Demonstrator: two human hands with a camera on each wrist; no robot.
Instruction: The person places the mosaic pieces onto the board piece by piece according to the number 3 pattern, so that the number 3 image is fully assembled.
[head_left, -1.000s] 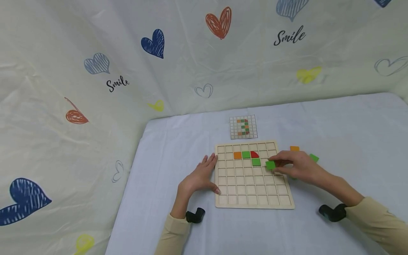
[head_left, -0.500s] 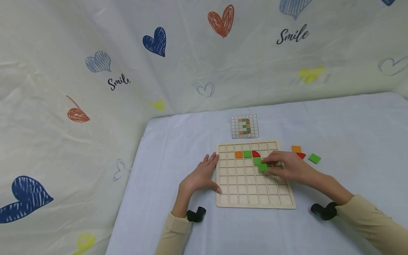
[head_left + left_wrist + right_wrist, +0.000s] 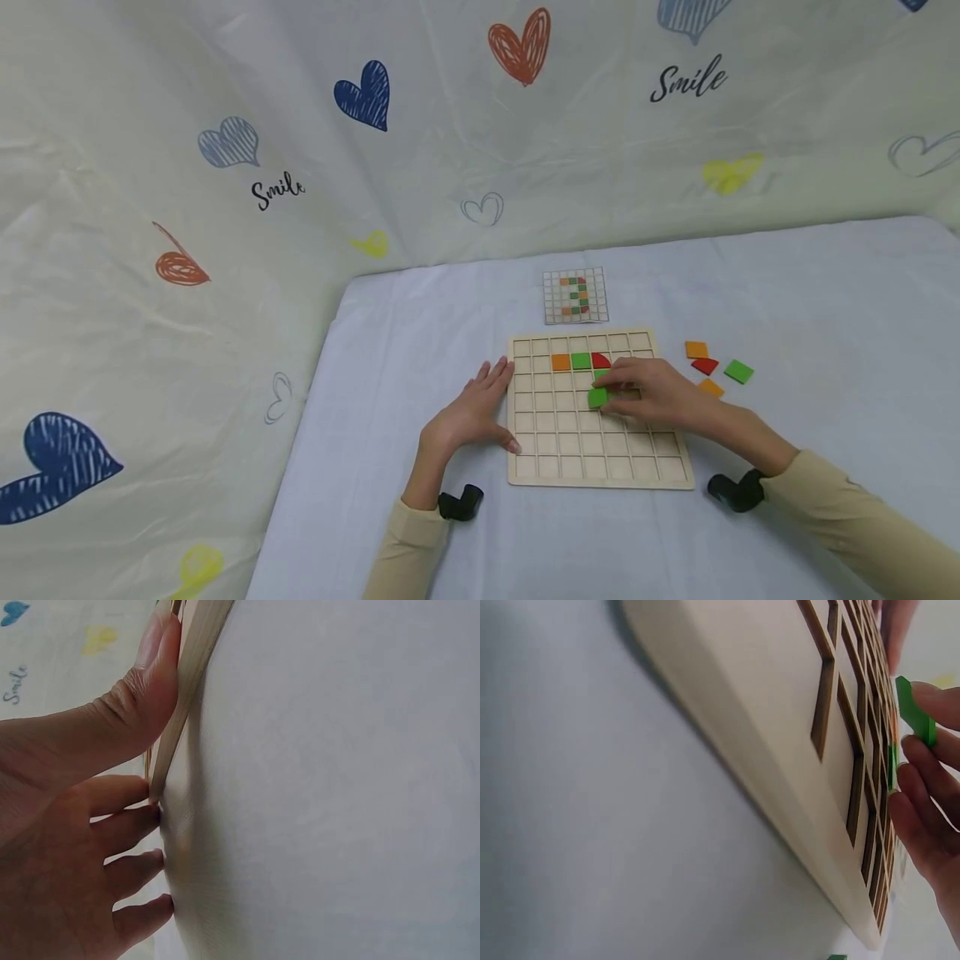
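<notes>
Head view: my right hand (image 3: 651, 392) pinches one green tile (image 3: 597, 399) over one board (image 3: 557, 446), farther left than half a second ago. Beyond it sit four seated tiles (image 3: 581, 361); four loose tiles (image 3: 738, 372) lie right. My left hand (image 3: 471, 418), fingers spread, touches the board's left edge.

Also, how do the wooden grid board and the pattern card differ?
Size: the board is larger, the card smaller.
Contact: the board is touched by the left hand; the card lies beyond its far edge, untouched.
Pattern: the board holds a few tiles; the card bears a fuller, printed 3-shaped figure.
Both carry square grids.
</notes>
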